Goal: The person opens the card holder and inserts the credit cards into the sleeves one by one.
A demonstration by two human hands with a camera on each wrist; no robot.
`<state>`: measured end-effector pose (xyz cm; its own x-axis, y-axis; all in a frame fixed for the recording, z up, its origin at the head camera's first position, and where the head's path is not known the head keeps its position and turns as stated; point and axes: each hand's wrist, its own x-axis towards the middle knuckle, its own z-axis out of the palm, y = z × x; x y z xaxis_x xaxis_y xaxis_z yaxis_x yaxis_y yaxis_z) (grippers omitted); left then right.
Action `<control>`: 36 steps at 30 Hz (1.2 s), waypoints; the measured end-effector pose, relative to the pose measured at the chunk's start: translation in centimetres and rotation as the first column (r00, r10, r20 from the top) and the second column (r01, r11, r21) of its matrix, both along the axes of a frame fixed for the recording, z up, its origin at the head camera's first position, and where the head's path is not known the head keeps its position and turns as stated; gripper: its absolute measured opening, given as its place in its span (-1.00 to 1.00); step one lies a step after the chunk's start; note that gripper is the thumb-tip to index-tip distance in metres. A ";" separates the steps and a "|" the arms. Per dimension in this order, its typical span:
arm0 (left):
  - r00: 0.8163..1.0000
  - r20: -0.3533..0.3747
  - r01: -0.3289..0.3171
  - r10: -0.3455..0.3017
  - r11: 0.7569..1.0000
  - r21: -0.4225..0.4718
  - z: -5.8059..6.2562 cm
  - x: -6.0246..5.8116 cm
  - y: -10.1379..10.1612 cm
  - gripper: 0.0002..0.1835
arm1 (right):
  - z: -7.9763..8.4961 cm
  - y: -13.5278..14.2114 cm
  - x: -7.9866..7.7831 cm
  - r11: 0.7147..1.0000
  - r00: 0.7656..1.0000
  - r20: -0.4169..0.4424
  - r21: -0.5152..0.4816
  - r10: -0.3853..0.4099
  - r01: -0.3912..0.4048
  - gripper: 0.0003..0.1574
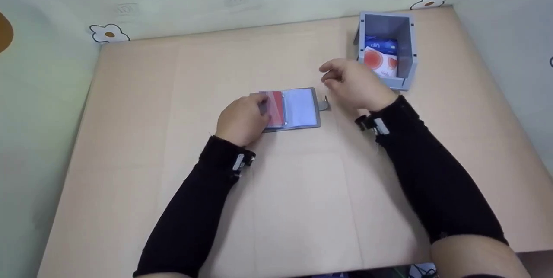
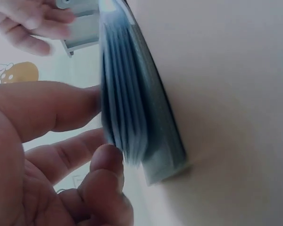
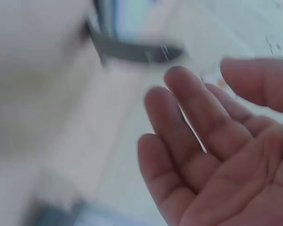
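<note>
A small card holder (image 1: 302, 107) lies spread on the table, a red card (image 1: 276, 107) showing on its left side and a pale sleeve on its right. My left hand (image 1: 244, 120) is at its left side, thumb and fingertips at the edge of the clear sleeves (image 2: 125, 94), which fan slightly apart in the left wrist view. Off the right edge sticks the grey clasp strap (image 1: 323, 104). My right hand (image 1: 356, 83) is in the air beyond that strap, fingers loosely bent and holding nothing; its palm faces the camera in the right wrist view.
A grey bin (image 1: 408, 53) stands at the back right of the table, near my right hand. Inside it are a blue packet (image 1: 382, 46) and a white packet (image 1: 382, 62) with red circles. Walls with flower prints border the table (image 1: 194, 209).
</note>
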<state>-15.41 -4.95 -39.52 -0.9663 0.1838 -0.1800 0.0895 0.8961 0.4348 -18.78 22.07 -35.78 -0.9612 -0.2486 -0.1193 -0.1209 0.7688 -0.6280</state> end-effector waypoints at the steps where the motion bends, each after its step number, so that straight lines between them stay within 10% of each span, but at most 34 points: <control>1: 1.000 -0.002 0.000 0.000 1.000 -0.003 0.0 0.0 0.0 -0.46 | 0.7 0.9 -0.3 0.999 0.999 -0.022 0.000 -0.044 0.044 -0.60; 8: 1.000 -0.008 -0.007 0.007 1.000 -0.018 0.0 -0.2 0.2 -0.45 | 3.8 7.6 -4.6 0.935 0.972 0.002 0.275 -0.235 0.225 -0.46; 19: 1.000 0.015 -0.021 0.021 1.000 -0.008 -0.3 -0.1 0.4 -0.44 | 1.2 9.8 -8.1 0.754 0.999 0.033 0.655 0.033 -0.047 -0.43; 36: 1.000 0.015 -0.015 0.015 1.000 -0.013 -0.2 -0.2 0.7 -0.44 | 0.4 9.3 -8.3 0.743 0.998 0.013 0.667 0.062 -0.055 -0.68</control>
